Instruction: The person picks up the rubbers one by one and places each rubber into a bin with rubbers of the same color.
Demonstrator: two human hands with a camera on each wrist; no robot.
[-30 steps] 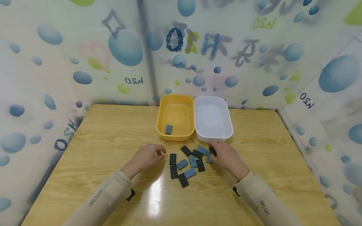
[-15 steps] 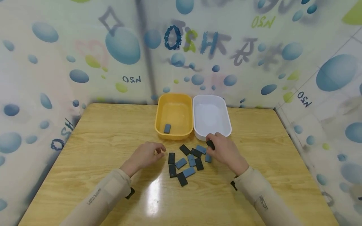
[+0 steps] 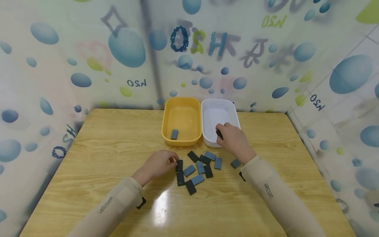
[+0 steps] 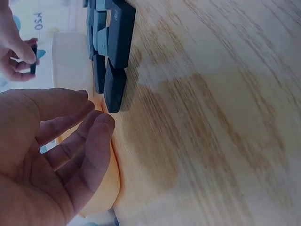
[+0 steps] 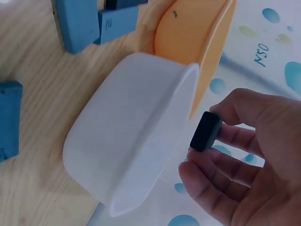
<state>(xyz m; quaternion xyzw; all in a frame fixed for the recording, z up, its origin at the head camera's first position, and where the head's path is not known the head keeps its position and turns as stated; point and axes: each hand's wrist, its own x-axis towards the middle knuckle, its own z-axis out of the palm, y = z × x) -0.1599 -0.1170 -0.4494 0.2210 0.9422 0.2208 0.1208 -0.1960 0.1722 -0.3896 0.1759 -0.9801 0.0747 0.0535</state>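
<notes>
Over the near side of the white bin [image 3: 211, 141], my right hand [image 3: 234, 140] pinches a black rectangular block [image 5: 206, 132] between thumb and fingertips. My left hand [image 3: 158, 166] is low over the table, its loosely bent fingers right beside a black block [image 4: 114, 87] at the left edge of the scattered group. Thumb and fingers are apart there, with nothing between them in the left wrist view. Black and blue-grey blocks lie flat around it, among them a blue block [image 3: 197, 179] and another black block [image 3: 190, 187].
A yellow bin [image 3: 182, 143] stands left of the white one, with one blue-grey block [image 3: 174, 134] inside. Another blue-grey block [image 3: 235, 163] lies alone near the right wrist. A patterned wall [image 3: 133, 95] rises behind the wooden table [image 3: 118, 131].
My right hand has lifted the black block from beside the group and carried it forward over the white bin. My left hand has shifted slightly right, up to the leftmost black block.
</notes>
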